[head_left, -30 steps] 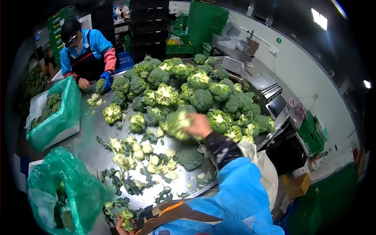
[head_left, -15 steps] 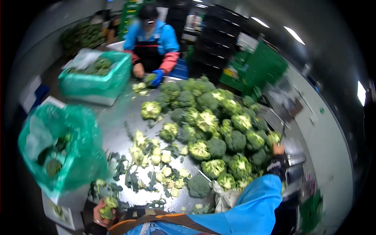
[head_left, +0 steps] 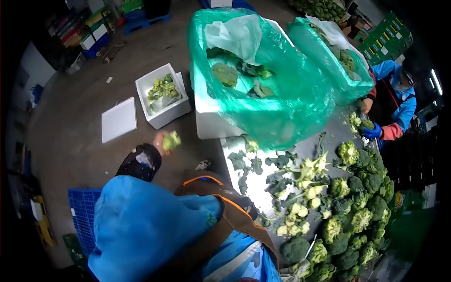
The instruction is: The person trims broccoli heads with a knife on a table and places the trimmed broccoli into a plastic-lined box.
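The view has been swung leftward, so more of the floor (head_left: 159, 40) is shown and the metal table (head_left: 339, 128) is now spread from 2 to 5 o'clock. On it, a heap of broccoli heads (head_left: 372, 182) is piled at 4 o'clock, and cut stems (head_left: 300, 214) are strewn nearer the centre. At 1 o'clock, a large white box (head_left: 211, 123) is draped with a green liner (head_left: 291, 113). At 10 o'clock, a small white box (head_left: 171, 117) is seen with cut green pieces (head_left: 163, 89) in it, and a flat white panel (head_left: 119, 121) is laid just to its left.

The left hand (head_left: 160, 142) has been brought from beside the table to 9 o'clock, on the 6 o'clock side of the small box; the broccoli piece (head_left: 172, 140) has thus been carried away from the table. The left sleeve (head_left: 134, 202) is reached up from 7 o'clock, with the arm held out from the body. The piece appears gripped, though the fingers are blurred by motion. The right hand, seen at the heap half a second ago, is now out of view, and its state cannot be told.
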A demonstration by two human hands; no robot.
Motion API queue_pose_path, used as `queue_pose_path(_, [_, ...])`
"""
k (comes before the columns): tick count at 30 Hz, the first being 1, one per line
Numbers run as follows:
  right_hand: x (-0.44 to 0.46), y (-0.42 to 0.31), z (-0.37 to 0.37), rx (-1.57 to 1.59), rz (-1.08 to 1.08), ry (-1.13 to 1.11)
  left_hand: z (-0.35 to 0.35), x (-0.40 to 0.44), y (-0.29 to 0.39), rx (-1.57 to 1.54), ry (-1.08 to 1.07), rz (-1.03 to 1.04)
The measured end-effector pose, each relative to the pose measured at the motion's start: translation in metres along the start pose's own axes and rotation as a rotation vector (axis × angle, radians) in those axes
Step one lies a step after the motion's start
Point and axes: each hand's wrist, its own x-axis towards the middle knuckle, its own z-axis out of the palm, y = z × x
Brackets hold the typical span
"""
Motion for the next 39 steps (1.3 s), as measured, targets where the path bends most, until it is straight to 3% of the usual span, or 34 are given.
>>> queue_pose_path(1, [0.026,-0.038,-0.006,0.637,0.605,-0.195,-0.022,0.035,0.03,-0.338,-0.008,0.079])
queue_pose_path(2, [0.043,-0.073,-0.015,1.26,1.226,-0.373,-0.014,0.044,0.068,-0.386,0.186,0.312])
queue_pose_path(3, [0.071,-0.136,-0.026,1.113,1.061,-0.26,0.007,0.033,0.106,-0.356,0.322,0.391])
queue_pose_path(4, [0.109,-0.21,-0.05,0.945,0.909,-0.127,-0.015,0.054,0.169,-0.356,0.096,0.452])
queue_pose_path(5, [0.14,-0.282,-0.088,1.019,0.881,-0.093,-0.019,0.067,0.206,-0.336,0.172,0.495])
queue_pose_path(6, [0.152,-0.308,-0.099,1.132,0.918,-0.284,0.032,0.034,0.232,-0.223,0.296,0.65])
queue_pose_path(7, [0.162,-0.344,-0.11,1.123,0.828,-0.323,0.037,0.048,0.269,-0.202,0.298,0.723])
queue_pose_path(8, [0.167,-0.379,-0.109,1.317,0.807,-0.315,0.075,0.02,0.289,-0.123,0.084,0.853])
queue_pose_path(10, [0.194,-0.451,-0.141,1.229,0.74,-0.535,0.186,-0.067,0.302,0.285,-0.46,0.999])
queue_pose_path(13, [0.199,-0.524,-0.146,1.357,0.63,-0.668,0.286,-0.093,0.306,1.006,-0.852,0.791])
queue_pose_path(14, [0.198,-0.54,-0.146,1.27,0.495,-0.671,0.308,-0.068,0.302,1.315,-0.894,0.733])
queue_pose_path(15, [0.194,-0.556,-0.145,1.216,0.402,-0.642,0.33,-0.054,0.291,1.693,-0.821,0.829])
queue_pose_path(16, [0.205,-0.575,-0.167,1.254,0.502,-0.75,0.34,-0.025,0.277,1.974,-0.733,0.946])
queue_pose_path(17, [0.193,-0.581,-0.157,1.251,0.409,-0.718,0.344,0.011,0.262,2.174,-0.597,0.852])
queue_pose_path(18, [0.179,-0.587,-0.153,1.296,0.446,-0.713,0.352,0.017,0.25,2.41,-0.398,0.676])
queue_pose_path(20, [0.175,-0.61,-0.166,1.369,0.549,-0.735,0.32,0.116,0.225,2.557,-0.375,0.524])
queue_pose_path(22, [0.161,-0.632,-0.177,1.463,0.721,-0.725,0.339,0.111,0.241,2.502,-0.522,0.354])
queue_pose_path(24, [0.146,-0.648,-0.186,1.493,0.751,-0.736,0.338,0.118,0.245,2.394,-0.6,0.331])
queue_pose_path(25, [0.138,-0.657,-0.187,1.573,0.793,-0.689,0.337,0.108,0.25,2.345,-0.63,0.426])
queue_pose_path(27, [0.118,-0.659,-0.19,1.585,0.912,-0.864,0.337,0.089,0.251,2.362,-0.512,0.649])
queue_pose_path(28, [0.11,-0.665,-0.195,1.82,1.016,-0.811,0.347,0.059,0.257,2.373,-0.409,0.707])
queue_pose_path(29, [0.123,-0.658,-0.213,1.806,1.109,-0.977,0.349,0.066,0.268,2.251,-0.519,0.891])
queue_pose_path(30, [0.108,-0.655,-0.206,1.953,1.1,-0.956,0.362,0.032,0.274,2.144,-0.333,0.935])
queue_pose_path(31, [0.101,-0.648,-0.203,1.935,1.094,-1.004,0.354,0.033,0.28,1.823,-0.298,1.442])
queue_pose_path(32, [0.092,-0.641,-0.195,1.989,1.177,-1.055,0.376,-0.034,0.285,1.67,-0.337,1.202])
queue_pose_path(33, [0.088,-0.632,-0.191,2.006,1.158,-1.11,0.379,-0.063,0.284,1.551,-0.288,1.421])
queue_pose_path(34, [0.082,-0.631,-0.184,1.986,1.203,-1.043,0.38,-0.091,0.282,1.384,-0.361,1.375])
queue_pose_path(35, [0.078,-0.625,-0.18,2.048,1.239,-1.019,0.382,-0.133,0.266,1.171,-0.467,1.185])
queue_pose_path(37, [0.079,-0.61,-0.178,2.018,1.181,-0.954,0.376,-0.176,0.228,0.88,-0.77,1.005])
queue_pose_path(39, [0.071,-0.601,-0.169,1.957,1.082,-0.779,0.369,-0.193,0.161,0.725,-0.788,0.848])
